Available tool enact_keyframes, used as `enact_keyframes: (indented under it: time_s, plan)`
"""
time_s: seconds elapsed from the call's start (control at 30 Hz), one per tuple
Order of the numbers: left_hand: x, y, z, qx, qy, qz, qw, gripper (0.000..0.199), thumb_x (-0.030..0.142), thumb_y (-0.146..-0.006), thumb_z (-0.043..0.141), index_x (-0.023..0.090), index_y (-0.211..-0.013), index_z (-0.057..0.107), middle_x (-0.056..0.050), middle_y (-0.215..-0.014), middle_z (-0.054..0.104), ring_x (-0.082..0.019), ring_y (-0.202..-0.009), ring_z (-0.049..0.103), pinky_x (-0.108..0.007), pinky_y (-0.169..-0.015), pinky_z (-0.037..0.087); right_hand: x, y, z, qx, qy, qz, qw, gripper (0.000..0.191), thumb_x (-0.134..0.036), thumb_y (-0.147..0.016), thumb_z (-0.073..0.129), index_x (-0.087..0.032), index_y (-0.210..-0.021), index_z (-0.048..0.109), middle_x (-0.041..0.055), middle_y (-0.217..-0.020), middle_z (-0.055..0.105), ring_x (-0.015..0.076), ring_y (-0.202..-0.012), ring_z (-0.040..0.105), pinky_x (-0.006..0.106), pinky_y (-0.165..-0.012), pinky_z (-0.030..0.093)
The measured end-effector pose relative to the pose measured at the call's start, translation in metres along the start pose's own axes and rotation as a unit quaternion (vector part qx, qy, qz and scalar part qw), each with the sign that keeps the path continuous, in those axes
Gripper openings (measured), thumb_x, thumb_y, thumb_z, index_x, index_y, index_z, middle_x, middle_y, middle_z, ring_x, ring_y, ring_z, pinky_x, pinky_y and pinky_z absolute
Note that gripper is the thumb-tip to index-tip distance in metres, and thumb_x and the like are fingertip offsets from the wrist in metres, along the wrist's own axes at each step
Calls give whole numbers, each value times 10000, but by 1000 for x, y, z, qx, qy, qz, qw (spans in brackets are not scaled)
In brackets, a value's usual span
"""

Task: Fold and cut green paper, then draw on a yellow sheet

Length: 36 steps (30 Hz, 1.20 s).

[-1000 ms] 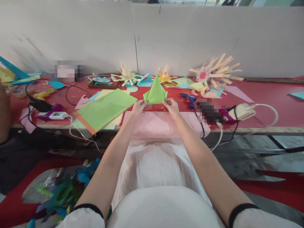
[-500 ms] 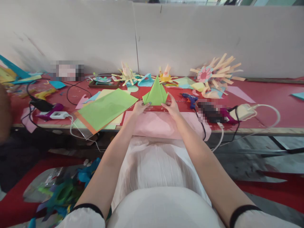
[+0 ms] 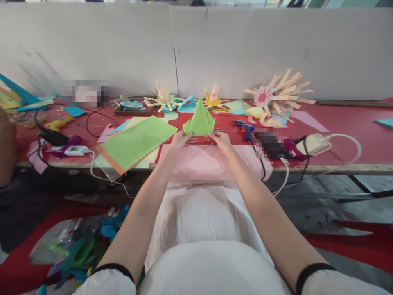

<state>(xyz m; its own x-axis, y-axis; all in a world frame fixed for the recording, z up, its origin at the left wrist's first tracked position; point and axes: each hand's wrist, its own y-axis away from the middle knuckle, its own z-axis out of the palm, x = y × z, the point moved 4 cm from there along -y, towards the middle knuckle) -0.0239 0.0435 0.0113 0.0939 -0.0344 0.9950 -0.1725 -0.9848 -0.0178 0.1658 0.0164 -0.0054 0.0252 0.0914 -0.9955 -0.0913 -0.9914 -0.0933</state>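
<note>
A folded green paper piece (image 3: 199, 119), pointed at the top with a flap at each side, is held up between my two hands. My left hand (image 3: 181, 139) pinches its lower left corner, thumb on the near face. At the lower right corner my right hand (image 3: 220, 139) grips it the same way; the fingers behind the paper are hidden. Below my hands a pink sheet (image 3: 199, 160) lies along the table's front edge. Left of my left hand lies a flat green sheet (image 3: 139, 141) over orange and pale yellow ones.
A blue glue gun (image 3: 245, 128) lies to the right, near a purple power strip (image 3: 291, 148) with cables. Paper crafts (image 3: 162, 98) and a fringed paper flower (image 3: 264, 96) stand along the back by the white board (image 3: 123, 45). Another person's arm (image 3: 6, 147) shows at far left.
My right fingers have slid down from the paper's right side to its lower corner. The paper has shifted very slightly left in view and looks more evenly upright.
</note>
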Motion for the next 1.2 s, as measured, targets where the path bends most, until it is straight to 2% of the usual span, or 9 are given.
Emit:
enact_keyframes:
  time_s: [0.2, 0.43, 0.53, 0.67, 0.77, 0.87, 1.0, 1.1, 1.2]
  plan:
    - [-3, -1, -1, -7, 31, -9, 999, 253, 312, -740, 645, 141, -918, 593, -63, -817, 700, -173, -755, 676, -245, -666, 528, 0, -1, 0, 2, -8, -1, 1000, 399, -550, -607, 670, -162, -687, 621, 94, -822, 711, 129, -641, 635, 196, -492, 454]
    - [-5, 0, -1, -8, 28, -14, 999, 210, 294, -794, 581, 155, -950, 566, -71, -840, 699, -172, -725, 678, -210, -553, 508, -1, 1, 0, 8, -13, 3, 1000, 355, -508, -627, 677, -164, -686, 615, 93, -815, 711, 119, -629, 622, 196, -494, 437]
    - [-2, 2, -1, 0, 14, -10, 1000, 246, 314, -791, 586, 146, -969, 562, -82, -868, 695, -181, -748, 676, -225, -571, 518, -1, 0, 1, 6, -15, 0, 1000, 353, -504, -625, 681, -163, -683, 613, 93, -811, 711, 115, -612, 614, 199, -491, 434]
    - [5, 1, -2, 27, -15, 60, 998, 396, 355, -715, 666, 147, -1038, 568, -92, -940, 675, -214, -871, 652, -296, -729, 531, 0, -2, 0, 11, -22, 1, 1000, 365, -513, -614, 686, -163, -672, 601, 95, -791, 709, 114, -587, 604, 211, -496, 442]
    - [10, 1, 0, 7, 1, 140, 990, 608, 391, -684, 683, 194, -1221, 477, -90, -1007, 652, -230, -955, 621, -344, -796, 517, -1, -2, -1, 16, -30, 0, 999, 367, -517, -621, 680, -164, -670, 594, 98, -801, 709, 113, -588, 603, 213, -502, 448]
    - [12, 0, 0, -9, 10, 179, 984, 708, 427, -670, 678, 216, -1293, 417, -105, -1118, 613, -240, -1022, 586, -367, -820, 508, -2, -2, -1, 16, -31, -1, 999, 356, -510, -636, 670, -164, -676, 594, 100, -812, 710, 111, -595, 605, 208, -503, 449]
    - [11, -3, -4, 6, 8, 189, 982, 713, 439, -653, 680, 228, -1288, 433, -105, -1186, 580, -237, -1022, 578, -364, -814, 506, -3, 0, -1, 11, -30, -8, 999, 339, -494, -649, 664, -163, -683, 602, 99, -808, 710, 108, -599, 604, 203, -507, 448]
    - [8, -5, -6, 9, 27, 191, 981, 670, 444, -662, 662, 238, -1267, 460, -83, -1158, 598, -223, -988, 590, -347, -778, 513, -3, 0, -1, 10, -34, -9, 999, 332, -488, -654, 664, -163, -684, 600, 96, -809, 711, 104, -592, 601, 201, -505, 447]
    - [3, -7, -6, 15, 32, 159, 987, 573, 452, -646, 659, 203, -1152, 560, -76, -1088, 626, -206, -894, 613, -328, -719, 517, -2, 0, -1, 13, -44, -3, 999, 327, -481, -653, 668, -165, -689, 594, 90, -808, 711, 98, -582, 599, 196, -500, 447]
